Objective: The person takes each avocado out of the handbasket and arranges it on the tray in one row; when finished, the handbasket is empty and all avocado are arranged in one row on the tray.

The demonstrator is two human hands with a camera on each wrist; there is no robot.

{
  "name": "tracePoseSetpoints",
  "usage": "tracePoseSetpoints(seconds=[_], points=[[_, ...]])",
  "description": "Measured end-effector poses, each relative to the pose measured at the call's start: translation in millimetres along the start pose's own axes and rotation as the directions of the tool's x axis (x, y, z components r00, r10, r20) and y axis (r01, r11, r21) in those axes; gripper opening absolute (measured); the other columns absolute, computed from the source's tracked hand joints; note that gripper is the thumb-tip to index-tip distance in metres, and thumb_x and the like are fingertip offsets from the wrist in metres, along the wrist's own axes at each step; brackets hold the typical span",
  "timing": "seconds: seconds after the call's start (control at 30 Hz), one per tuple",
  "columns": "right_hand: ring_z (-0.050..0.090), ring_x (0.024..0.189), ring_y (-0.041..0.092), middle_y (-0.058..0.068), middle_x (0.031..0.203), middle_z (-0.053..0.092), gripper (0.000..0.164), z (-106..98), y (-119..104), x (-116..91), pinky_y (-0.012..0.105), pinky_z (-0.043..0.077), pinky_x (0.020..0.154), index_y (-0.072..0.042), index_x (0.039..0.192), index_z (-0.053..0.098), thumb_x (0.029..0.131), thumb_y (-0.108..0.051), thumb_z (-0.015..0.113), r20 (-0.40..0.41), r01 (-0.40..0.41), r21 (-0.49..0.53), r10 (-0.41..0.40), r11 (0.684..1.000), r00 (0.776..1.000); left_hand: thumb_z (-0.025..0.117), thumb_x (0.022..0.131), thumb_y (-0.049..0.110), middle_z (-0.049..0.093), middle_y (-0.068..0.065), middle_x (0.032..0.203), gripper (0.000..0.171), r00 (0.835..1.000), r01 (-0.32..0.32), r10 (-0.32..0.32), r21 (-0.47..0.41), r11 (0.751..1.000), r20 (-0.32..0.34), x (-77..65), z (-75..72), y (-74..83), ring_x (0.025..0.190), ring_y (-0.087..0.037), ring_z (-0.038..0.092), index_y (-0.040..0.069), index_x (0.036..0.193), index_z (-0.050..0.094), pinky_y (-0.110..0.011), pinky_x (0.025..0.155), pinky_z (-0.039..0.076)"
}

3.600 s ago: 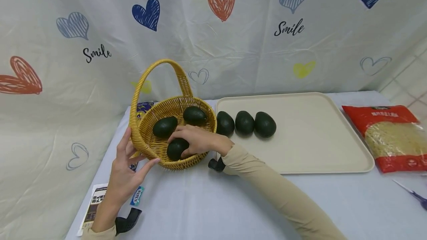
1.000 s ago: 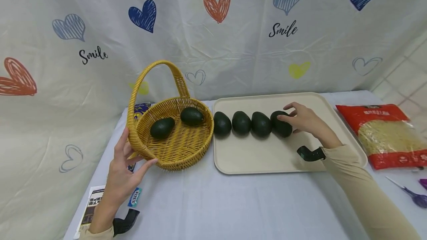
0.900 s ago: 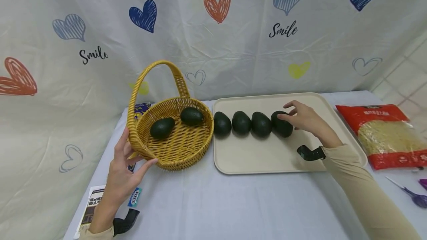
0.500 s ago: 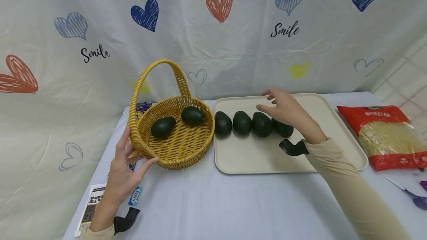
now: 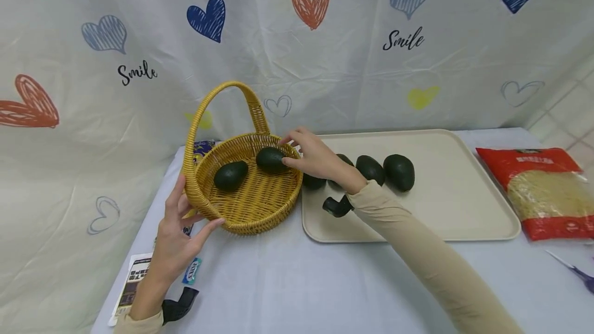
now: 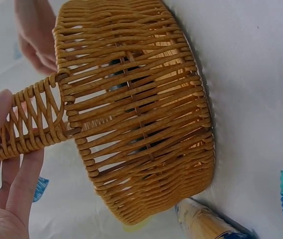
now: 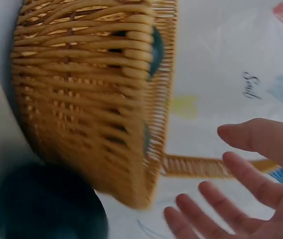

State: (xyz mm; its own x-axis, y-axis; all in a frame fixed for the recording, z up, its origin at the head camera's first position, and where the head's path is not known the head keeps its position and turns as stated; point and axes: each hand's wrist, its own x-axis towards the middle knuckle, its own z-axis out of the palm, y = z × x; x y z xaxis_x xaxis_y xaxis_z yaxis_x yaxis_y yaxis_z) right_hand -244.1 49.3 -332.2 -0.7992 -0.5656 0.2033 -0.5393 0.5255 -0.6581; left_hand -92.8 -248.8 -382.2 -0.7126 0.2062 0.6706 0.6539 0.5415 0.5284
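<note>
My left hand (image 5: 178, 241) holds a yellow wicker basket (image 5: 250, 213) by the foot of its arched handle; thumb and fingers lie on either side of the handle in the left wrist view. Inside sit two dark green avocados, the left avocado (image 5: 230, 176) and the right avocado (image 5: 268, 160). Over the basket's right rim hovers my right hand (image 5: 317, 156), fingertips close to the right avocado in the head view. The right wrist view shows this hand (image 7: 260, 199) with fingers spread and nothing between them. Several avocados (image 5: 399, 172) stand in a row on the beige tray (image 5: 459, 200), partly hidden by my right arm.
Right of the tray lies a red bag (image 5: 547, 189) of yellowish food, with a purple-handled tool (image 5: 580, 274) in front. A printed card (image 5: 130, 290) and a small blue packet (image 5: 191, 271) lie near my left wrist. A patterned curtain (image 5: 343, 76) hangs behind.
My right hand carried one avocado from the basket to the right end of the tray's row, let go, and came back left over the basket rim. My left hand kept its hold.
</note>
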Motion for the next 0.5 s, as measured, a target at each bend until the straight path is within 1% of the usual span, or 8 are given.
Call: tracePoseSetpoints(seconds=[0.07, 0.1, 0.17, 0.27, 0.33, 0.4, 0.47, 0.5], points=[[0.054, 0.129, 0.038, 0.022, 0.14, 0.052, 0.034, 9, 1, 9, 0.049, 0.051, 0.106, 0.0, 0.133, 0.064, 0.1, -0.01, 0.071, 0.031, 0.027, -0.007, -0.027, 1.0, 0.999, 0.067, 0.096, 0.053, 0.062, -0.032, 0.131, 0.103, 1.0, -0.008, 0.008, 0.001, 1.0, -0.001, 0.7, 0.4, -1.2, 0.115, 0.005, 0.059, -0.002, 0.163, 0.012, -0.012, 0.085, 0.058], [0.053, 0.13, 0.038, 0.021, 0.142, 0.051, 0.035, 14, 1, 13, 0.048, 0.05, 0.108, -0.001, 0.133, 0.064, 0.1, -0.01, 0.07, 0.052, 0.034, -0.015, -0.033, 0.999, 0.998, 0.067, 0.095, 0.053, 0.062, -0.032, 0.131, 0.103, 1.0, -0.006, 0.006, 0.002, 1.0, -0.001, 0.7, 0.4, -1.7, 0.114, 0.003, 0.061, -0.002, 0.163, 0.012, -0.012, 0.085, 0.058], [0.053, 0.131, 0.036, 0.02, 0.143, 0.05, 0.038, 21, 4, 20, 0.048, 0.049, 0.11, -0.002, 0.137, 0.062, 0.101, -0.01, 0.069, 0.097, 0.049, -0.041, -0.045, 0.998, 0.994, 0.068, 0.096, 0.052, 0.062, -0.031, 0.133, 0.103, 1.0, -0.001, 0.001, -0.001, 1.0, 0.002, 1.1, 0.3, -1.8, 0.114, 0.003, 0.061, -0.002, 0.163, 0.012, -0.012, 0.085, 0.058], [0.049, 0.137, 0.035, 0.02, 0.149, 0.045, 0.043, 31, 7, 28, 0.048, 0.047, 0.113, -0.003, 0.143, 0.058, 0.102, -0.01, 0.068, 0.171, 0.044, -0.073, -0.031, 0.996, 0.985, 0.068, 0.095, 0.051, 0.06, -0.031, 0.137, 0.102, 1.0, 0.011, -0.011, -0.007, 1.0, 0.006, 1.2, 0.6, -1.5, 0.114, -0.002, 0.063, 0.0, 0.164, 0.012, -0.012, 0.086, 0.058], [0.044, 0.143, 0.036, 0.022, 0.156, 0.04, 0.048, 36, 8, 31, 0.048, 0.044, 0.117, -0.005, 0.148, 0.054, 0.103, -0.012, 0.067, 0.227, 0.037, -0.108, -0.011, 0.993, 0.974, 0.068, 0.095, 0.051, 0.06, -0.032, 0.137, 0.102, 1.0, 0.015, -0.015, -0.011, 1.0, 0.005, 0.8, 0.7, -1.0, 0.115, 0.0, 0.062, 0.0, 0.164, 0.012, -0.012, 0.086, 0.058], [0.035, 0.15, 0.038, 0.024, 0.163, 0.032, 0.052, 41, 9, 33, 0.05, 0.039, 0.121, -0.007, 0.152, 0.05, 0.104, -0.013, 0.066, 0.278, 0.04, -0.153, 0.004, 0.987, 0.961, 0.067, 0.095, 0.052, 0.06, -0.033, 0.136, 0.102, 1.0, 0.02, -0.02, -0.01, 1.0, 0.002, -0.6, 0.5, -1.3, 0.115, 0.0, 0.062, 0.0, 0.164, 0.012, -0.012, 0.086, 0.058], [0.031, 0.152, 0.04, 0.025, 0.166, 0.028, 0.055, 43, 9, 33, 0.052, 0.035, 0.123, -0.009, 0.155, 0.048, 0.104, -0.014, 0.066, 0.302, 0.051, -0.195, 0.01, 0.98, 0.953, 0.066, 0.095, 0.052, 0.061, -0.033, 0.135, 0.102, 1.0, 0.015, -0.015, -0.008, 1.0, 0.001, -0.2, 1.0, -0.7, 0.116, 0.003, 0.061, 0.0, 0.164, 0.012, -0.012, 0.086, 0.058], [0.031, 0.152, 0.04, 0.024, 0.165, 0.028, 0.056, 44, 9, 32, 0.052, 0.035, 0.123, -0.01, 0.155, 0.047, 0.103, -0.014, 0.067, 0.305, 0.062, -0.207, 0.004, 0.976, 0.952, 0.066, 0.094, 0.051, 0.061, -0.033, 0.135, 0.102, 1.0, 0.009, -0.009, -0.009, 1.0, 0.001, 0.2, 1.2, -0.4, 0.116, 0.003, 0.061, -0.001, 0.164, 0.013, -0.012, 0.086, 0.057]])
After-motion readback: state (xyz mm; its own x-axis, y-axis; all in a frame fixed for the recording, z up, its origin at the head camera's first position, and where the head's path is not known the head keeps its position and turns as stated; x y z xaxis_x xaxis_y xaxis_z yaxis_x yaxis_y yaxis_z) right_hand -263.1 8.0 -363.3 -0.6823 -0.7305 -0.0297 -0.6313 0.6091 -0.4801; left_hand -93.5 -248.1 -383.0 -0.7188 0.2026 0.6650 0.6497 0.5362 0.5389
